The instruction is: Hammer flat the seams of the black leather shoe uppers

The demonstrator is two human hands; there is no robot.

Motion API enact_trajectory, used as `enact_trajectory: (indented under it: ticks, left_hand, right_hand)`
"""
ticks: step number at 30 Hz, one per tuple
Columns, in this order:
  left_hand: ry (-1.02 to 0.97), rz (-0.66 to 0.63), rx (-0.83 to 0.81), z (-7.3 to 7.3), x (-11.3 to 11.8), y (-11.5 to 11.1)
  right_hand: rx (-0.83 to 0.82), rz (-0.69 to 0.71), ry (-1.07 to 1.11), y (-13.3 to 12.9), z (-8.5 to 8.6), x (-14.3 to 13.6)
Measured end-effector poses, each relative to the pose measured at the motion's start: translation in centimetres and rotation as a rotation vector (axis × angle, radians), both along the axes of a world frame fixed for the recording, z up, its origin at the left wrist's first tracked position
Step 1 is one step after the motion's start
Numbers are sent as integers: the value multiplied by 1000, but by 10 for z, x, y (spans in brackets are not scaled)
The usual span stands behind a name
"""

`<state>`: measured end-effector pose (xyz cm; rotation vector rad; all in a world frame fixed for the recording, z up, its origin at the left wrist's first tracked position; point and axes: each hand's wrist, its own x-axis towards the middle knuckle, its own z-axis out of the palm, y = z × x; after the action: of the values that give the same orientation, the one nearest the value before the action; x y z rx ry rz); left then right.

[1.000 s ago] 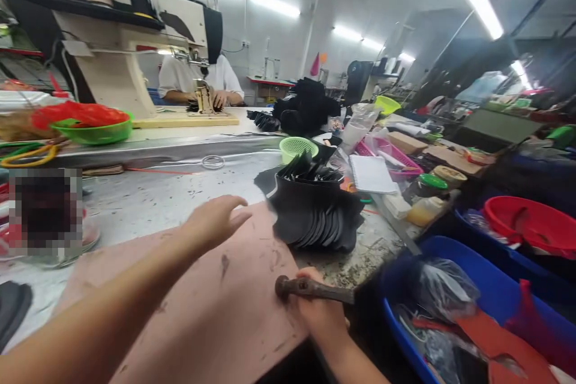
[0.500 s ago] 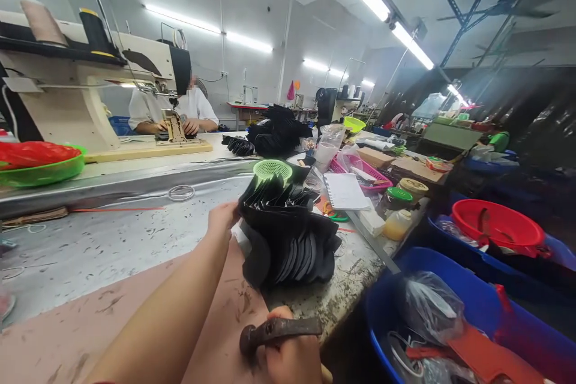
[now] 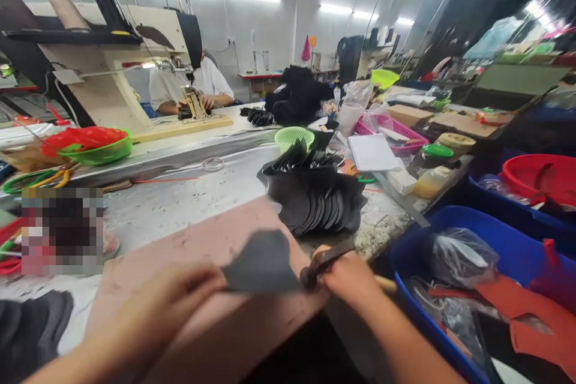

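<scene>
My left hand pinches the left edge of a dark grey cut piece, which looks like leather or fabric and is blurred by motion. The piece is over a pinkish board on the worktable. My right hand is closed around a hammer, its dark metal head close to the right end of the piece. Whether the head touches the piece, I cannot tell. Beyond the board stands a bundle of similar black pieces, and more dark pieces lie at the lower left.
A sewing machine stands at the far left, with a person in white behind it. A green basket, a notebook and jars are beyond the bundle. Blue tubs flank the table's right edge.
My left hand has come back from the black bundle with one dark piece, now over the board. The hammer is now beside that piece. The view has turned left and downward.
</scene>
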<state>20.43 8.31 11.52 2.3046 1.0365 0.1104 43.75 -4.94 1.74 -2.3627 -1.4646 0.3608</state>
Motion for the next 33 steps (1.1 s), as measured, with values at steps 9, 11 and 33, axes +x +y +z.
enact_trajectory:
  ticks: [9, 11, 33]
  left_hand:
    - [165, -259, -338, -64, 0, -33]
    - [201, -211, -161, -73, 17, -31]
    - [1, -332, 435, -113, 30, -51]
  right_hand:
    - [-169, 343, -350, 23, 27, -29]
    - [-161, 373, -356, 28, 24, -39]
    - [-74, 528, -330, 37, 40, -41]
